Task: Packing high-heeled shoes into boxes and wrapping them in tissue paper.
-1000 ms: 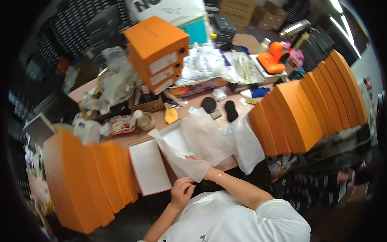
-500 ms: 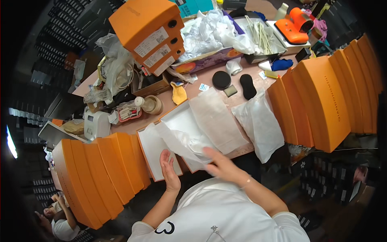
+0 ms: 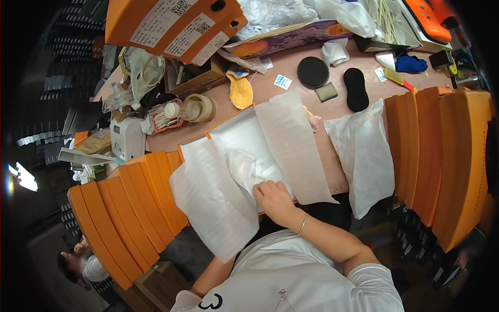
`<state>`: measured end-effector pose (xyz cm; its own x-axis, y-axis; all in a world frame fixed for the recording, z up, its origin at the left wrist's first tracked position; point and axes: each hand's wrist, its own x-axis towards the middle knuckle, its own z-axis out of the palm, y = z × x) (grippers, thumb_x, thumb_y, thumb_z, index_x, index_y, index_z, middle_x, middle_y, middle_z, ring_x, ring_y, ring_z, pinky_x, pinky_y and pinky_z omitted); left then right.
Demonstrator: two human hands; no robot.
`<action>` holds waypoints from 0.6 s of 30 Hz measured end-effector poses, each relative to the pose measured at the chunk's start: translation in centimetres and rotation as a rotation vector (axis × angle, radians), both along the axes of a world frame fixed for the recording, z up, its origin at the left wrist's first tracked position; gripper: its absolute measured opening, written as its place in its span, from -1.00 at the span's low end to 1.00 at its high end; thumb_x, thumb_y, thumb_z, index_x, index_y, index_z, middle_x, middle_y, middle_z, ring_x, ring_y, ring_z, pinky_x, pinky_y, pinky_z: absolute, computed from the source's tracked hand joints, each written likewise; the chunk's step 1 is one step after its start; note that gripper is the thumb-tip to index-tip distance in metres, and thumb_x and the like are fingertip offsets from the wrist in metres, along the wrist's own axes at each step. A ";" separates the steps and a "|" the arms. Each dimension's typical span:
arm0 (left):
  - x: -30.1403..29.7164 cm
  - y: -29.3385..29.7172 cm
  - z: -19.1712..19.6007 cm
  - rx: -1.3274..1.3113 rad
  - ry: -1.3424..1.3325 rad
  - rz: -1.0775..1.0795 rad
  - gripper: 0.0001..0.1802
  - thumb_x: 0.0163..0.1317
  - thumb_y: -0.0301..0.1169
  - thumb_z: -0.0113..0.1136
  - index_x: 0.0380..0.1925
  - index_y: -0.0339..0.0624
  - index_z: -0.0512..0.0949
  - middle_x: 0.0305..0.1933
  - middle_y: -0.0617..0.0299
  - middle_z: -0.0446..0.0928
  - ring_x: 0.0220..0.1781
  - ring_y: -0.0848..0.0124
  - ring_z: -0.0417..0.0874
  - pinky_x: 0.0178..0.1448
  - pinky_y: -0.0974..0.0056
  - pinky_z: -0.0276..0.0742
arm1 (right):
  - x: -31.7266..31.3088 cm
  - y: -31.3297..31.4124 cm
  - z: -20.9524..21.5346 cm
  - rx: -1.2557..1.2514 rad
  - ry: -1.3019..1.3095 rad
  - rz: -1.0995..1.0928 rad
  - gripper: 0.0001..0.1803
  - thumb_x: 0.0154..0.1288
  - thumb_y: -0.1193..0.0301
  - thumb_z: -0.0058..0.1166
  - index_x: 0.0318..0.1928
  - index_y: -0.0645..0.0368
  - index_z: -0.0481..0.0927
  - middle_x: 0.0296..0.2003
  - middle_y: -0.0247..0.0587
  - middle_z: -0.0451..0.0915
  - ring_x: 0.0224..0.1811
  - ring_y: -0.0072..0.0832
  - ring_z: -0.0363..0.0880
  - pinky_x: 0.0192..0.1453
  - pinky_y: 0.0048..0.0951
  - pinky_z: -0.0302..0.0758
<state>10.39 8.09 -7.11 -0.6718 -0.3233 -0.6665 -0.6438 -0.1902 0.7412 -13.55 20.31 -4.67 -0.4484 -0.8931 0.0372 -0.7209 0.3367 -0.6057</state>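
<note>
The paper sheet [image 3: 215,200] now spreads toward eight o'clock, baring a white bundle [image 3: 242,167]; the right hand [image 3: 276,202] curls at its five-o'clock end, the left hand hides; neither grip can be told.

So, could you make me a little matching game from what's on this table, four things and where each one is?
1. right hand
2. black disc
3. white packet
4. crumpled blue item

A. reaching past the near edge of the table
B. beside a red-handled tool
C. touching the white bundle
D. beside a small grey-green block

Pairs: 1-C, 2-D, 3-A, 4-B
</note>
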 end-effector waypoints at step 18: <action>0.1 -3.7 6.8 0.279 -0.250 -0.478 -0.69 0.42 -0.28 -0.06 -0.11 -0.29 0.55 -0.03 0.13 0.55 0.00 0.35 0.52 0.13 0.29 0.41 | -5.0 2.6 4.4 0.143 0.079 -0.035 -0.61 0.07 0.43 0.17 -0.02 0.16 0.55 -0.22 -0.19 0.55 0.01 -0.19 0.49 0.35 0.06 0.15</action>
<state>10.45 4.41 -0.31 -0.5117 0.1853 -0.8389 -0.8540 -0.0027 0.5203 -18.55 22.88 -0.26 -0.4797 -0.8758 -0.0532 -0.7507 0.4411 -0.4919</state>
